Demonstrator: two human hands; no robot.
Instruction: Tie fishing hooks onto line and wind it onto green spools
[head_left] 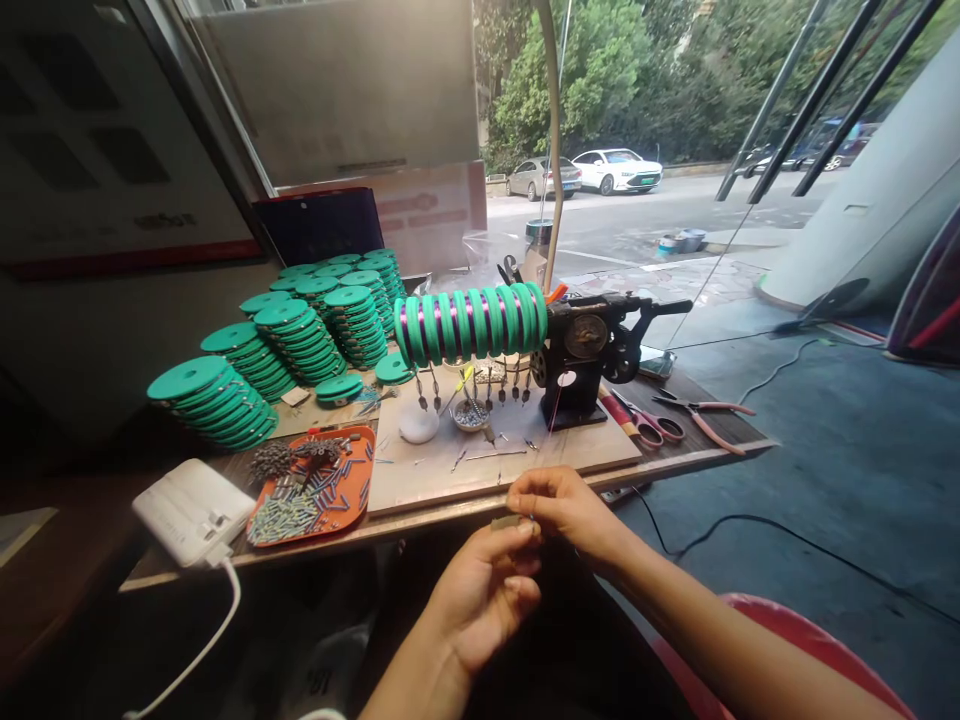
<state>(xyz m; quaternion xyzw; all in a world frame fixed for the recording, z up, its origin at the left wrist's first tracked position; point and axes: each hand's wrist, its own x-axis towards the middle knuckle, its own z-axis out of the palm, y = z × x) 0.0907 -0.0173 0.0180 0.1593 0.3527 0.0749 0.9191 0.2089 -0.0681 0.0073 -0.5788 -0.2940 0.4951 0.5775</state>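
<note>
My left hand [484,590] and my right hand [566,508] meet just below the table's front edge. The left fingers pinch a small flat tan piece [507,522]. The right fingers are pinched together at that piece's end, on something too small to name. A thin reddish line [553,412] runs up from near my hands to the black hand-cranked winder [592,345]. A row of green spools [471,322] with purple line sits on the winder's shaft, and small weights hang under it.
Stacks of green spools [285,340] fill the table's left. An orange tray [319,490] holds small metal tubes. A white box [193,512] with a cable lies at the left edge. Scissors [651,418] and pliers [705,415] lie right of the winder. A street with cars lies beyond.
</note>
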